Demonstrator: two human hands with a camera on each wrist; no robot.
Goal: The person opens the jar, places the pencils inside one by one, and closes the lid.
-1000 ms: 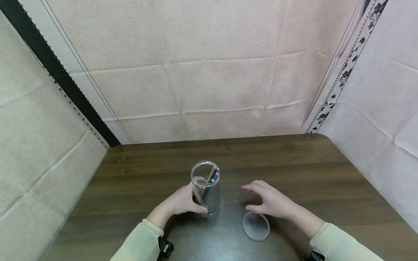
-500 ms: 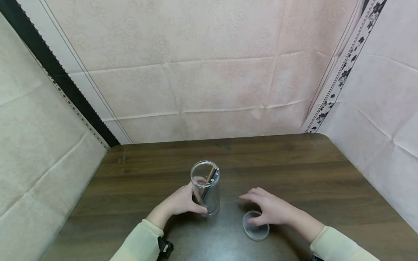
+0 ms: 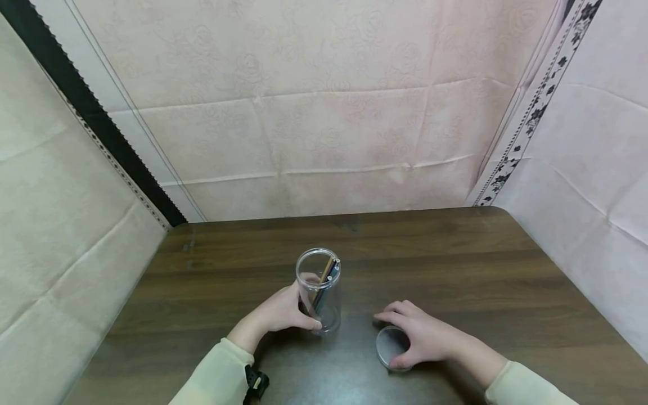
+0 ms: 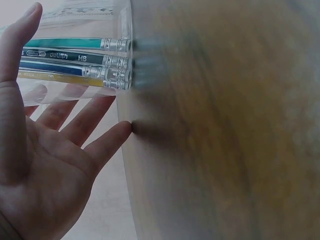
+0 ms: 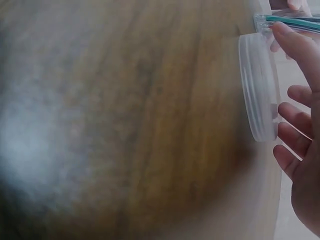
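Note:
My left hand (image 3: 283, 311) grips a clear jar (image 3: 331, 315) standing upright on the table, thumb at the near side and fingers behind. Several pencils (image 4: 65, 56) lean inside it; in the left wrist view their metal-banded ends rest at the jar's bottom, with green, dark, blue and yellow barrels. To the right of the jar a round translucent lid (image 3: 391, 344) lies flat on the table. Over it my right hand (image 3: 427, 334) spreads, thumb at the near edge and fingers by the far side. In the right wrist view the fingers are loosely bent beside the lid (image 5: 257, 87).
The brown wood-grain table (image 3: 228, 247) has a rounded far right corner. Pale patterned cloth (image 3: 329, 129) hangs behind it, with more cloth along both sides. A black wrist strap (image 3: 256, 382) sits at my left sleeve.
My right hand has come down and toward me, its thumb moving from the lid's far edge across to its near edge. The left hand and the jar have stayed put.

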